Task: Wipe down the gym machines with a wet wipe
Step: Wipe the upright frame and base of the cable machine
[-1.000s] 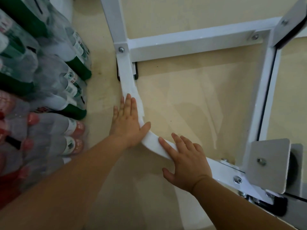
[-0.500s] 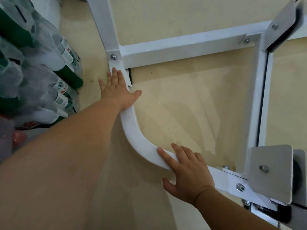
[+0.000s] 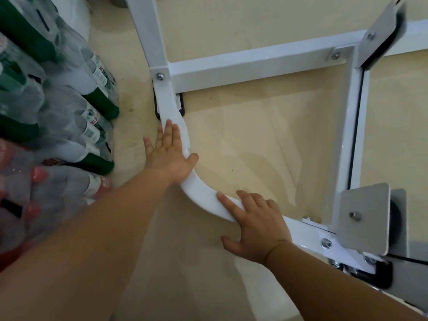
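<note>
**Left hand on wipe, mid-tube; bolted end looks undone**

- Left hand (image 3: 169, 154): flat, fingers (image 3: 170, 130) straight and together, palm down on the curved frame tube (image 3: 201, 193). Pressing, not gripping.
- Wet wipe (image 3: 172, 110): white on white, so hard to separate. It looks draped along the tube from under the left palm to just short of the bolted joint (image 3: 160, 76). Ragged edge shows at the hand's 3 o'clock side.
- Right hand (image 3: 257, 228): relaxed and spread, fingers resting over the tube's lower run, thumb on the floor (image 3: 254, 135). Holds nothing; reads as a brace.
- Key relation: the tube's long axis runs from the joint at 12 o'clock down through the left palm, then bends to 4 o'clock under the right hand. The loose part of the wipe lies at 12 from the left fingertips, so the left hand is the nearer one.
- Judgement: next stroke follows the axis, toward 12. The wipe may bunch at the joint bracket.
- Bottled-water packs (image 3: 58, 100) at 9 o'clock, near the left forearm, not touching.
</note>
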`<state>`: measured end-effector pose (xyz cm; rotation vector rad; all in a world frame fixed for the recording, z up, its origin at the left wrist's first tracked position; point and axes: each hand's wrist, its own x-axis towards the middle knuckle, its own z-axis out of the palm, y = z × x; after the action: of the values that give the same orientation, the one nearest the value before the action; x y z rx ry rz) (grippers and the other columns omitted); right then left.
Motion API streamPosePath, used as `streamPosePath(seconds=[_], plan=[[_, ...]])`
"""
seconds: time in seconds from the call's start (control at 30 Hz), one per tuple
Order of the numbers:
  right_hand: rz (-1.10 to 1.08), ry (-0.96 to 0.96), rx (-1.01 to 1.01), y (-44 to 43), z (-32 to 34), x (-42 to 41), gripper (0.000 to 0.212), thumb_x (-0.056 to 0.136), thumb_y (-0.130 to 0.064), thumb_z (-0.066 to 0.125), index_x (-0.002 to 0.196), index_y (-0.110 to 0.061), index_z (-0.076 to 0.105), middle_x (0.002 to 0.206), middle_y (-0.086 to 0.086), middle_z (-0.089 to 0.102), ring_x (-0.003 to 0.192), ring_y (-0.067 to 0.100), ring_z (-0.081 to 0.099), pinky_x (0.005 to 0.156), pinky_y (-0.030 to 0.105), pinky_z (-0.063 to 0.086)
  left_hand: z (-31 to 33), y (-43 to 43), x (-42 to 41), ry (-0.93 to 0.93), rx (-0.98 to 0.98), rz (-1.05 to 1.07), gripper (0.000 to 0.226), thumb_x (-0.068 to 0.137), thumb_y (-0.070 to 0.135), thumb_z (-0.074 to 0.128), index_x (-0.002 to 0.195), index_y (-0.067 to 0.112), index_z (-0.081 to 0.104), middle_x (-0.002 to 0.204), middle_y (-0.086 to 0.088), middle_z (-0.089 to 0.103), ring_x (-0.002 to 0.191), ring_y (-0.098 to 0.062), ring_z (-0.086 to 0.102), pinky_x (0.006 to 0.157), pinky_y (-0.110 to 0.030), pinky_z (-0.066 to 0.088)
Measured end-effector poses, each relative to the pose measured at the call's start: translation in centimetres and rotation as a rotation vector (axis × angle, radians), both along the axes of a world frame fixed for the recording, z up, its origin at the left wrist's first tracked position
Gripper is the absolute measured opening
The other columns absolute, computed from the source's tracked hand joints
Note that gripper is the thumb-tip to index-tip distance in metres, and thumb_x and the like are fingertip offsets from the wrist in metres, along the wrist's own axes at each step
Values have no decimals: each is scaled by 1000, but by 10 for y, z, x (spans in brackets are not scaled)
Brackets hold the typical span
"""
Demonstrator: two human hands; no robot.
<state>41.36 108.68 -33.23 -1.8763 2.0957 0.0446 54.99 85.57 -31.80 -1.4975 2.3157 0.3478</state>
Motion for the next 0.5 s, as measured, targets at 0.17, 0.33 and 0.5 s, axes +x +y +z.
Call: streamPosePath(seconds=[0.17,0.33,0.5], plan=[[55,-31,31,2,5,-5,102,79,-81,45,159,-48,-10,165,8,26,146,33,29,114,51,28,3,72,12,7,15,-66,86,101,59,22,158,12,-21,165,-4,-31,153,-24,-27,123,-55,-14],[67,-59,61,18,14,-13,109,90,-72,51,161,-29,-21,171,6,-16,158,27,-16,127,45,-5,4,126,21,-25,41,-119,85,102,58,18,157,10,-25,163,-6,-35,152,-24,-30,124,-52,-14],[-41,-14,-33,105,21,-19,98,93,-57,56,165,-16,3,172,11,-7,158,31,-14,125,44,-14,6,161,29,-63,59,-222,86,101,61,17,157,10,-25,163,-7,-35,152,-24,-29,124,-52,-14]])
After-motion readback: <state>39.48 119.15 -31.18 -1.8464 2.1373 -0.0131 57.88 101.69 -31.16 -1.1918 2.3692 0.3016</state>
